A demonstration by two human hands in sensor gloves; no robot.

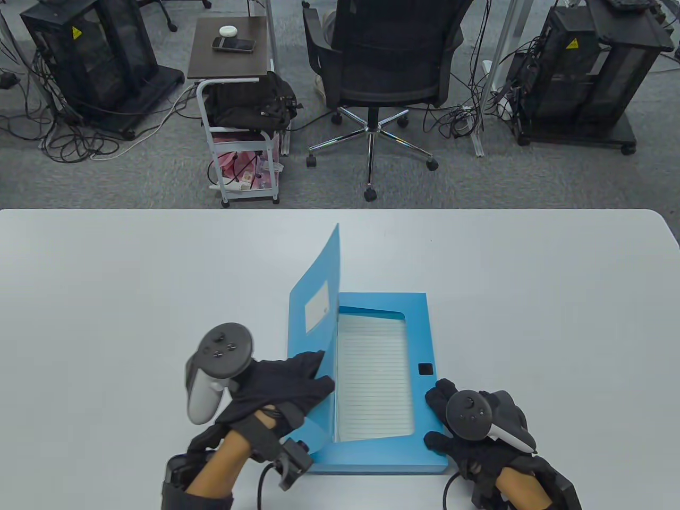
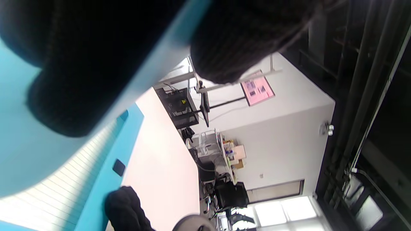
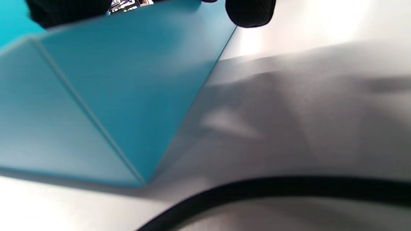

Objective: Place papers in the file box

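Note:
A blue file box [image 1: 419,329] lies flat on the white table [image 1: 106,297], near the front middle. Its lid [image 1: 316,297] stands raised on the left side. Lined white paper [image 1: 374,382] lies inside the box. My left hand [image 1: 297,382] grips the lid's near edge, fingers on the outside and thumb on the inside, as the left wrist view [image 2: 154,67] shows. My right hand [image 1: 451,419] rests on the box's front right corner, fingertips [image 3: 250,12] on its top edge. The box's side wall [image 3: 128,89] fills the right wrist view.
Beyond the table's far edge stand a black office chair [image 1: 388,58], a small white cart [image 1: 239,111] with a bag on it, and two black equipment racks [image 1: 90,58]. Cables lie on the grey carpet.

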